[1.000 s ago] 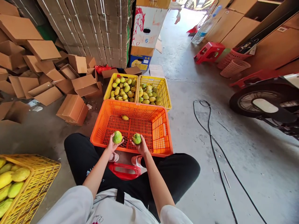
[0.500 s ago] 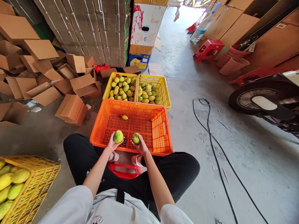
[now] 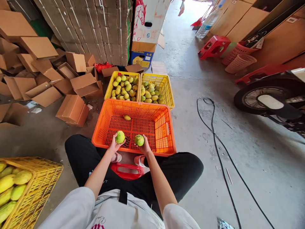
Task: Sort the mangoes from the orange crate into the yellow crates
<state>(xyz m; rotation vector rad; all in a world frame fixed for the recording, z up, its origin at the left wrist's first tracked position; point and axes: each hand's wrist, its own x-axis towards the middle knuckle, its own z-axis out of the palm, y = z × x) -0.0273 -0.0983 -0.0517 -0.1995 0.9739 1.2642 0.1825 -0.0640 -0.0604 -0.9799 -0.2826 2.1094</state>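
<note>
My left hand (image 3: 114, 146) grips a green-yellow fruit (image 3: 120, 136) and my right hand (image 3: 144, 148) grips a second green fruit (image 3: 139, 140). Both are held side by side over the near edge of an orange crate (image 3: 164, 127). A single yellowish fruit (image 3: 127, 117) lies on the crate's floor further back. Behind the orange crate stand two yellow crates (image 3: 108, 89) (image 3: 170, 95), both filled with several green and yellow fruits. At my lower left, another yellow crate (image 3: 40, 187) holds larger yellow-green fruits.
Loose cardboard boxes (image 3: 73, 109) are scattered left, with stacked flat cartons (image 3: 95, 28) behind. A black cable (image 3: 214, 133) snakes over the concrete floor on the right. A scooter wheel (image 3: 259, 101), red stools (image 3: 213, 46) and pink baskets (image 3: 239, 62) stand at the right. A red stool (image 3: 126, 170) is under me.
The fruit in my right hand has been turned, showing its rounder green side. Both hands stay over the crate's near edge; the view has shifted slightly.
</note>
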